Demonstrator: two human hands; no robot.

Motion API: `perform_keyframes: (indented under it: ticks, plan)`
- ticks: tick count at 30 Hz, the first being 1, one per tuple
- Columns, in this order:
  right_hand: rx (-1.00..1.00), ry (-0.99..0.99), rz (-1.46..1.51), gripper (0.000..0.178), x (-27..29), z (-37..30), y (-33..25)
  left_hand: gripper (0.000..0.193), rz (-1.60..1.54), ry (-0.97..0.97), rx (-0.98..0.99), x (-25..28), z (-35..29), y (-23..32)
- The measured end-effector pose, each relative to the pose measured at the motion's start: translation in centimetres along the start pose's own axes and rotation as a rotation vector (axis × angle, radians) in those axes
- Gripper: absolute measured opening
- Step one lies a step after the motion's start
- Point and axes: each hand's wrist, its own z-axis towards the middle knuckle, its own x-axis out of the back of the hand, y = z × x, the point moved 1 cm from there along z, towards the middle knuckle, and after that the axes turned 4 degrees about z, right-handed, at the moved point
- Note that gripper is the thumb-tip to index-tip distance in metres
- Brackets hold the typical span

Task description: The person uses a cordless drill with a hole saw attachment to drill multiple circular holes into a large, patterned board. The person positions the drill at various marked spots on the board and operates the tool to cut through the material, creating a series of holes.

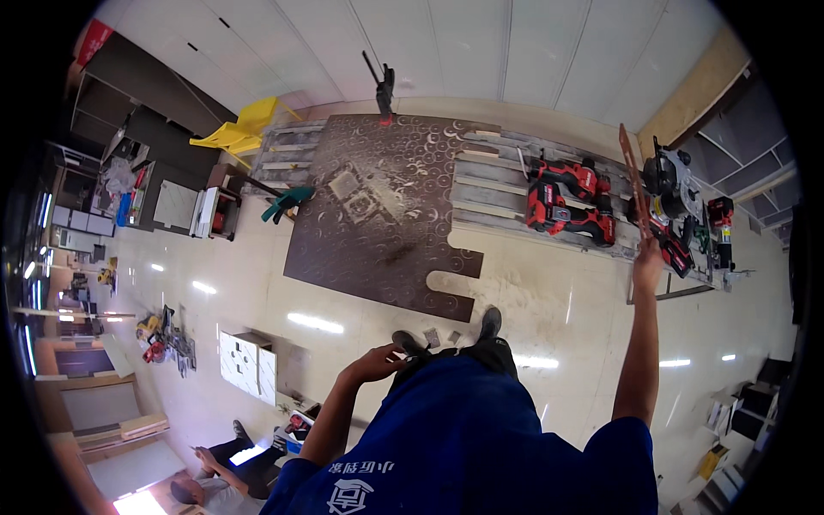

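My right hand (650, 264) is raised at the right, closed round the lower end of a long, thin reddish-brown strip (633, 176). The strip points away from me, over the right end of a slatted workbench beside a circular saw (676, 189). My left hand (374, 365) hangs near my left thigh, fingers loosely out and nothing in them. Ahead lies a dark brown board (343, 266) covered with ring-shaped marks and pale dust, with a notch cut in its near right edge. A black clamp (384, 90) stands at its far edge, and a green-and-black clamp (287, 204) at its left.
Red-and-black power tools (568, 215) lie on the bench slats (489, 193) right of the board. A yellow chair (236, 129) stands at the far left. Behind me at lower left, another person (215, 489) sits near a white box (247, 365). Pale dust covers floor near my shoes.
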Motion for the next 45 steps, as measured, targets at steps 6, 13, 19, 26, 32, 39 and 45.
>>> perform_keyframes:
  ticks: [6,13,19,26,32,39,45]
  plan:
    - [0.242,-0.186,0.206,0.014,8.9,-4.9,-15.8,0.037,0.016,0.591,-0.407,7.8,-4.8,-1.0]
    - [0.957,-0.529,0.277,0.026,1.1,-13.0,-34.6,0.09,0.482,1.123,-0.623,18.3,-8.9,1.0]
    - [1.223,-0.615,0.196,0.027,-6.1,-18.3,-38.0,0.063,0.691,0.953,-0.709,14.0,-3.8,-7.1]
    - [1.214,-0.576,0.251,0.037,-7.9,-20.2,-37.1,0.037,0.675,0.944,-0.632,10.6,-0.5,-10.4]
    - [1.018,-0.713,0.223,0.052,-8.8,-21.0,-35.6,0.04,0.813,0.866,-0.561,10.3,-0.8,-8.6]
    - [1.011,-0.784,0.237,0.071,-10.8,-20.3,-34.7,0.046,0.733,0.811,-0.485,10.5,0.0,-7.4]
    - [0.978,-0.892,0.277,0.065,-11.4,-19.9,-35.4,0.053,0.723,0.76,-0.476,11.8,0.7,-7.4]
